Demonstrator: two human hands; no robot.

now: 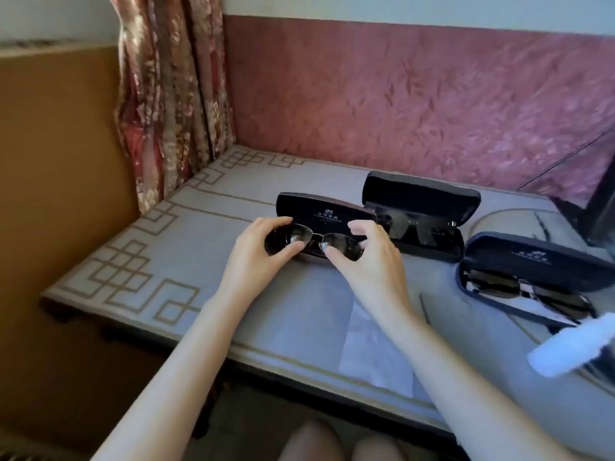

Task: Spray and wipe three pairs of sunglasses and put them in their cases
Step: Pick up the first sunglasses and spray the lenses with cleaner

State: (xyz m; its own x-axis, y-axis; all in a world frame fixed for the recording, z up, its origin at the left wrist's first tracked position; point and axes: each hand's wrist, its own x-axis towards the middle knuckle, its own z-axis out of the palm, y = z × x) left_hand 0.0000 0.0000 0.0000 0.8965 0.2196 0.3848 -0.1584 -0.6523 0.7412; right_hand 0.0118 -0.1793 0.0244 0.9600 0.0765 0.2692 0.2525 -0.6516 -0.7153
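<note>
Both of my hands hold one pair of dark metal-framed sunglasses (314,242) just over the open brown case (324,212) at the table's middle. My left hand (263,251) pinches the left lens and my right hand (369,257) pinches the right lens. Behind and to the right, a second open black case (421,197) holds black sunglasses (416,229). A third open dark case (539,257) at the right holds metal-framed sunglasses (519,289). A white wiping cloth (376,354) lies flat under my right forearm. The white spray bottle (565,347) lies at the right edge.
The grey table (139,261) with a gold line pattern meets a pink wall (399,94) at the back and a patterned curtain (173,88) at the left. A dark framed object (595,201) stands at the far right. My knees show below the table's front edge.
</note>
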